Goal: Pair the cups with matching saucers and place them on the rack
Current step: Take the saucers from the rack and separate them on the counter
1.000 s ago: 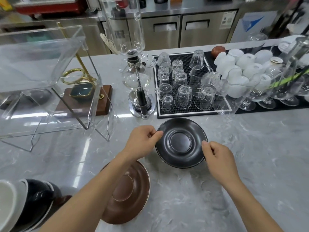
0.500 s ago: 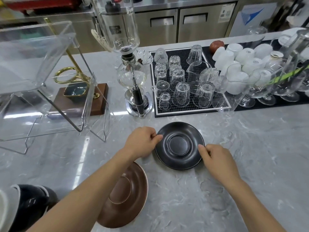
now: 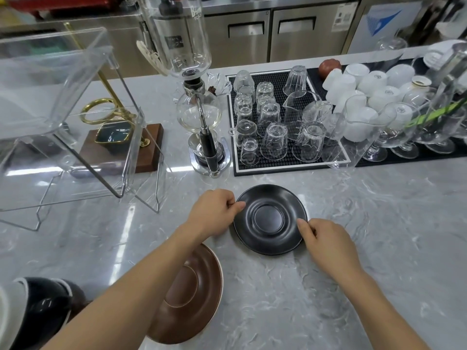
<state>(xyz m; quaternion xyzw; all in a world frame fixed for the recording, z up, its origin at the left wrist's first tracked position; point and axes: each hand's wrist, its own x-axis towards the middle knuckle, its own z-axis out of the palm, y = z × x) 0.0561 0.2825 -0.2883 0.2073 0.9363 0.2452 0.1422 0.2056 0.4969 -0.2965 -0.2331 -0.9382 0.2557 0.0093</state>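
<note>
two hands pinch the black saucer (image 3: 270,219) on the counter (image 3: 379,223). my left hand (image 3: 213,214) nips its left rim, my right hand (image 3: 326,245) nips its right rim. i think i should lift it level and slow. it sits flat, bowl side up. it is round, so no long side.

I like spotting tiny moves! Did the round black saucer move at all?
Yes, slightly. The round black saucer now sits farther from the front edge of the black rubber mat, nearer the person.
</note>
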